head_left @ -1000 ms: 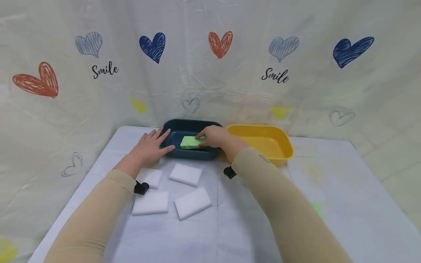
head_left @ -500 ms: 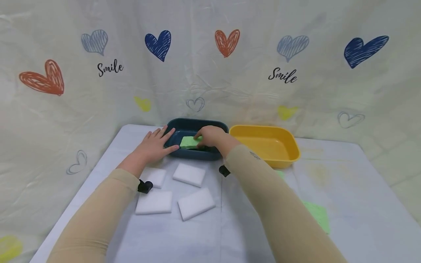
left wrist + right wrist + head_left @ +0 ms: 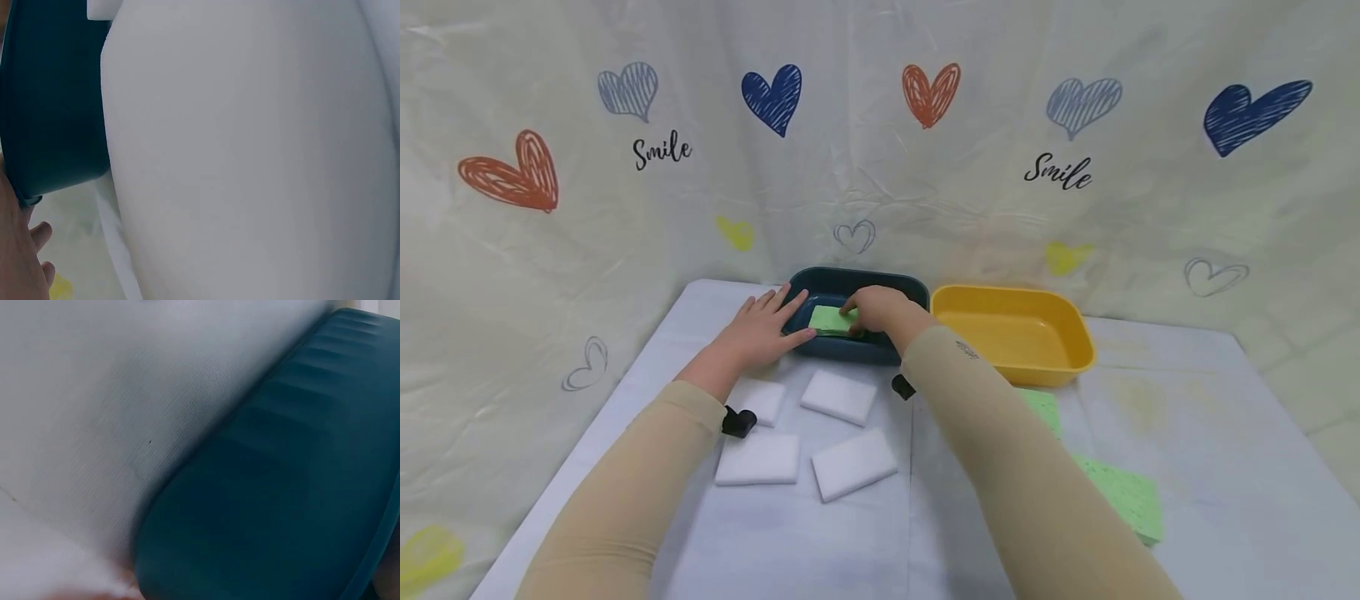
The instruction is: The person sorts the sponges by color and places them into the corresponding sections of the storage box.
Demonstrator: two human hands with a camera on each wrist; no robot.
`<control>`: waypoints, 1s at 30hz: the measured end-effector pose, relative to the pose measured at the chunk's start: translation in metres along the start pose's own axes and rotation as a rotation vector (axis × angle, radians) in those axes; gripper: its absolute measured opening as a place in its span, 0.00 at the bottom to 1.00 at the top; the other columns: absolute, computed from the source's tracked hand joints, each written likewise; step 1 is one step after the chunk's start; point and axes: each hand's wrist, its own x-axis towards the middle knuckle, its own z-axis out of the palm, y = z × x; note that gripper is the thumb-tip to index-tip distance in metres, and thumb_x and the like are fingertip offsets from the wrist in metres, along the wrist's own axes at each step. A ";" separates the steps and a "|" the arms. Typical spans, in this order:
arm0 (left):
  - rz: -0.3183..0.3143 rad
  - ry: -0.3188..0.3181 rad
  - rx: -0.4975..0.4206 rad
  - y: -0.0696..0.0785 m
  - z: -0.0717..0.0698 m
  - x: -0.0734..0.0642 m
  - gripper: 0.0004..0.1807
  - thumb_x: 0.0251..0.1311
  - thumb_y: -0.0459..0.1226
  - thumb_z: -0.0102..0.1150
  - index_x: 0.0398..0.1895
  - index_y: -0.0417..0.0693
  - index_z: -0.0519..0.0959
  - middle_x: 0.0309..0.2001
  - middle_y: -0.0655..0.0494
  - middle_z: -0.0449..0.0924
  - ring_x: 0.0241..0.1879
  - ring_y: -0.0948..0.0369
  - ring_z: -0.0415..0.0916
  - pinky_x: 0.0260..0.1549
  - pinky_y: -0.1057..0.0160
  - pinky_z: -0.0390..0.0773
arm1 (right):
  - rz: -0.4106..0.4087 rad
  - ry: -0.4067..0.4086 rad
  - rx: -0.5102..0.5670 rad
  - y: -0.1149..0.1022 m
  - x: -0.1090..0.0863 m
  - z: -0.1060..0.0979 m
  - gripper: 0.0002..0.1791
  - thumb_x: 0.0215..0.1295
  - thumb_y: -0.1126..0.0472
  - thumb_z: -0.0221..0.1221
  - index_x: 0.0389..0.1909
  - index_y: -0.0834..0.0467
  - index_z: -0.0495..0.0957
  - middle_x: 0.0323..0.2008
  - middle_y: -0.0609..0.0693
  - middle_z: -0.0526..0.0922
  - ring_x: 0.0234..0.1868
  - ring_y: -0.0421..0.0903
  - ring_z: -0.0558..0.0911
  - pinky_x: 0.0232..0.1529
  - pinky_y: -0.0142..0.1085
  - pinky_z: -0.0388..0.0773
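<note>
A light green sponge [image 3: 827,319] lies inside the dark teal bin [image 3: 850,353] at the back of the table. My right hand [image 3: 883,310] reaches in from the right and pinches the sponge's right end between thumb and fingers. My left hand [image 3: 763,333] rests on the bin's left end with fingers spread straight over the rim. In the left wrist view, part of that hand [image 3: 19,250] shows beside the corner of the bin [image 3: 53,100]. The right wrist view is mostly filled by the bin's outer wall [image 3: 269,475]; the sponge is hidden there.
A yellow bin [image 3: 1007,333] stands right of the teal one. Several white sponges [image 3: 854,463] lie in front of the teal bin. More green sponges [image 3: 1123,496] lie on the right, partly behind my right forearm [image 3: 992,425]. A curtain printed with hearts [image 3: 880,192] hangs behind.
My right hand has moved the green sponge a little left inside the teal bin. My right forearm has swung left, uncovering more green sponges. The head view has shifted slightly; my left hand stays on the rim.
</note>
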 end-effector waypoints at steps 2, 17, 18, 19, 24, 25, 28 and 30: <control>0.002 -0.002 -0.002 0.002 0.000 0.001 0.51 0.61 0.76 0.23 0.81 0.61 0.35 0.80 0.48 0.29 0.77 0.43 0.33 0.72 0.39 0.33 | 0.005 -0.001 -0.002 0.001 -0.001 -0.001 0.27 0.69 0.46 0.60 0.69 0.39 0.72 0.70 0.46 0.69 0.69 0.48 0.67 0.69 0.49 0.64; -0.023 -0.007 -0.032 0.006 0.000 0.001 0.50 0.62 0.75 0.26 0.81 0.61 0.35 0.80 0.46 0.28 0.77 0.41 0.31 0.72 0.38 0.32 | -0.057 0.080 0.134 0.013 -0.017 -0.008 0.32 0.66 0.43 0.63 0.71 0.42 0.69 0.71 0.45 0.68 0.71 0.48 0.65 0.70 0.48 0.62; -0.020 -0.008 -0.033 0.006 0.000 0.001 0.50 0.62 0.75 0.26 0.81 0.61 0.34 0.80 0.46 0.28 0.77 0.41 0.31 0.71 0.38 0.31 | -0.061 0.085 0.132 0.013 -0.020 -0.010 0.33 0.66 0.43 0.63 0.71 0.42 0.69 0.71 0.45 0.69 0.71 0.48 0.66 0.70 0.48 0.63; -0.017 -0.009 -0.033 0.007 0.000 0.001 0.51 0.62 0.75 0.26 0.81 0.60 0.34 0.80 0.46 0.27 0.77 0.41 0.31 0.71 0.37 0.31 | -0.060 0.091 0.126 0.014 -0.024 -0.011 0.33 0.66 0.43 0.63 0.71 0.42 0.69 0.70 0.44 0.69 0.71 0.48 0.66 0.70 0.48 0.63; -0.012 -0.013 -0.031 0.006 0.000 0.001 0.51 0.62 0.75 0.26 0.81 0.59 0.34 0.80 0.45 0.27 0.77 0.40 0.31 0.71 0.36 0.32 | -0.057 0.132 0.092 0.016 -0.043 -0.016 0.32 0.65 0.43 0.64 0.70 0.38 0.70 0.69 0.42 0.71 0.70 0.48 0.67 0.69 0.47 0.64; -0.013 -0.012 -0.030 0.006 0.000 0.001 0.52 0.61 0.76 0.25 0.81 0.59 0.34 0.80 0.45 0.28 0.77 0.40 0.31 0.71 0.36 0.32 | -0.058 0.142 0.082 0.016 -0.048 -0.018 0.32 0.64 0.42 0.64 0.70 0.38 0.70 0.68 0.42 0.71 0.69 0.48 0.68 0.69 0.47 0.65; -0.014 -0.004 -0.027 0.005 0.002 0.001 0.53 0.60 0.77 0.24 0.81 0.59 0.35 0.80 0.44 0.29 0.77 0.39 0.31 0.71 0.36 0.32 | -0.068 0.171 0.052 0.020 -0.063 -0.021 0.33 0.63 0.40 0.64 0.69 0.37 0.71 0.68 0.44 0.72 0.67 0.48 0.70 0.67 0.46 0.67; -0.009 0.003 -0.031 0.005 0.003 0.001 0.54 0.59 0.77 0.24 0.81 0.59 0.36 0.80 0.43 0.29 0.76 0.39 0.32 0.71 0.35 0.32 | -0.070 0.188 0.050 0.023 -0.075 -0.023 0.33 0.62 0.39 0.64 0.69 0.37 0.71 0.68 0.46 0.72 0.66 0.49 0.70 0.67 0.46 0.67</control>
